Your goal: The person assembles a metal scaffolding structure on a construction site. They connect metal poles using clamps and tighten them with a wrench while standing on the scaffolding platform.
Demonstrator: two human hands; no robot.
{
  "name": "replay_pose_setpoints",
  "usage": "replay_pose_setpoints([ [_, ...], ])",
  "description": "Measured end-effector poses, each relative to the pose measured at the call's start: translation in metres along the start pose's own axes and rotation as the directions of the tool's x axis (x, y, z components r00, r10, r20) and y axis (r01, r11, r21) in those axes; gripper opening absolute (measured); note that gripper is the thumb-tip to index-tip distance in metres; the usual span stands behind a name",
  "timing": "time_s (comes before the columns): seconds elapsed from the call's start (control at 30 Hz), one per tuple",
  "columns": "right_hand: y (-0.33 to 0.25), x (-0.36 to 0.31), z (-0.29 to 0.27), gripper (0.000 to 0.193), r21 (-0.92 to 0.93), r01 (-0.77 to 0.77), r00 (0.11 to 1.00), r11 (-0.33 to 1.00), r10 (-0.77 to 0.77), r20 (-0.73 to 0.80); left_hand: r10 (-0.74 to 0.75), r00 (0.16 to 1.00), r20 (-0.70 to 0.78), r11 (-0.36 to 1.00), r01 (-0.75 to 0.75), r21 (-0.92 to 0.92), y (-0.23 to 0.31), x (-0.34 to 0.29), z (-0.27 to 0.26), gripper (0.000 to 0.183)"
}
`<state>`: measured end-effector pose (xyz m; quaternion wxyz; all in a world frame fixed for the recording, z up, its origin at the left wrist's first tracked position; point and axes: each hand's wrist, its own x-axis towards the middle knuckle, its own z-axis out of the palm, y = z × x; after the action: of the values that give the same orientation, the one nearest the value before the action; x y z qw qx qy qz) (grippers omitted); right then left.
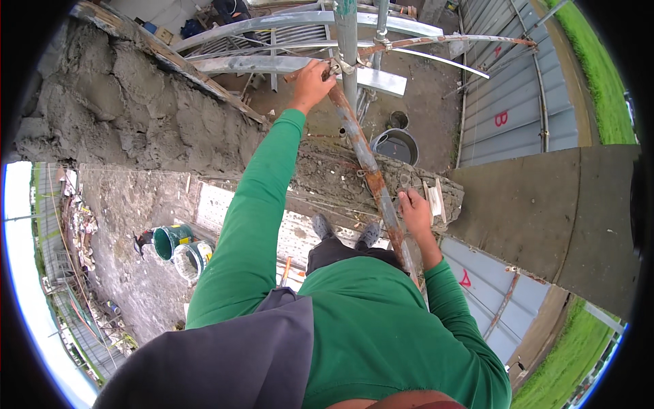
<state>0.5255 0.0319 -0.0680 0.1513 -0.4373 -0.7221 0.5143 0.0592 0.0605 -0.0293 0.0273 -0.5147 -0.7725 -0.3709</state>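
My left hand [312,85] reaches far forward, its fingers wrapped round a rusty scaffold pipe [463,41] beside an upright galvanized post [346,48]. A second, slanting rusty pipe [371,170] runs from just below that hand down towards my body. To the right of it, my right hand [417,211] is closed low over the rough concrete beam [320,167]. What its fingers hold, if anything, is too small to make out. Next to them, a pale piece wound with string [434,201] sits at the beam's end.
My shoes [368,235] stand on a perforated metal plank [300,235]. Rough mortar-covered masonry [129,102] lies at left, a smooth grey slab [524,211] at right. Below are buckets [170,242], a round tub [395,146] and corrugated metal sheets [511,95]. Another person [231,10] is at the top.
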Motion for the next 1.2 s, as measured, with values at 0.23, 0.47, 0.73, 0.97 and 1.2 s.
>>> replay_pose_setpoints([
  [0.23,0.000,0.012,-0.009,0.026,0.002,-0.020,0.999,1.000,0.020,-0.030,-0.126,0.979,0.161,0.991,0.130,-0.017,0.021,0.004,-0.036,0.031],
  [0.47,-0.083,0.147,-0.020,0.021,-0.242,0.291,0.942,0.926,-0.321,-0.098,-0.232,0.900,0.369,0.957,0.143,0.251,0.060,0.038,-0.032,0.069],
  [0.73,-0.144,0.288,0.023,0.026,-0.527,0.391,0.889,0.755,-0.457,0.005,-0.334,0.820,0.465,0.895,0.122,0.428,0.082,0.065,-0.036,0.074],
  [0.97,-0.134,0.320,0.046,0.031,-0.549,0.408,0.876,0.729,-0.483,0.010,-0.362,0.824,0.435,0.903,0.194,0.384,0.079,0.064,-0.032,0.073],
  [1.2,-0.107,0.333,0.057,0.032,-0.450,0.648,0.707,0.615,-0.705,0.055,-0.373,0.838,0.398,0.889,0.198,0.414,0.065,0.053,-0.010,0.068],
])
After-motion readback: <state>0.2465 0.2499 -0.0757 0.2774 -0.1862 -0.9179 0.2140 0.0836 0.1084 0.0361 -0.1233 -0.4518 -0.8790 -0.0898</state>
